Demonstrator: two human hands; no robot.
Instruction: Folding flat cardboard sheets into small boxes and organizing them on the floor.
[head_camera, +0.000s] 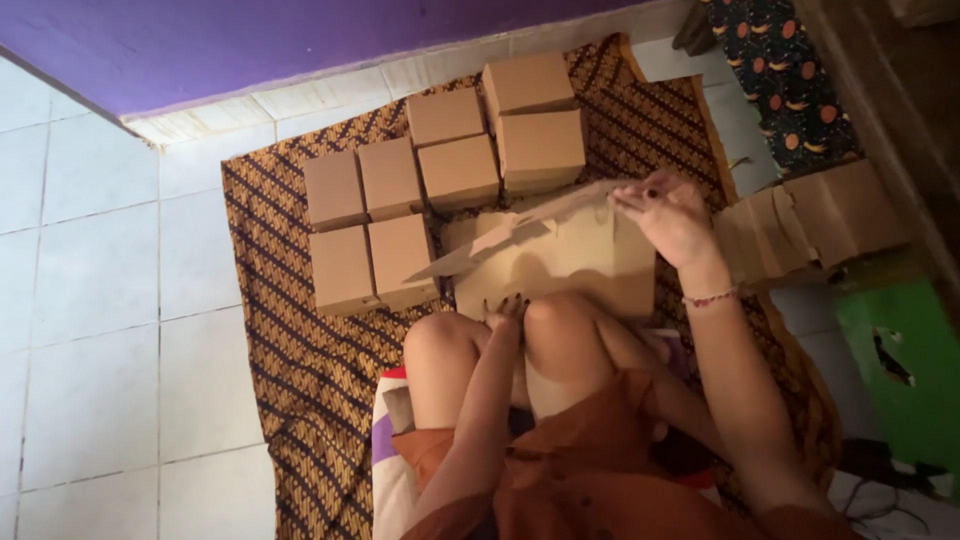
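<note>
Rust-orange dress (600, 450), beaded bracelet (708, 298), dark nails

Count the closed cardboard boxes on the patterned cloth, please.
7. Two at the back right, two in the middle, two further left, one nearer. An eighth is partly covered by flat cardboard.

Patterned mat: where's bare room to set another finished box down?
Free: the mat strip between the folded boxes and the left knee, plus white floor tiles beyond. Crowded: right side, where the right hand folds a cardboard blank beside stacked flat blanks.
</note>
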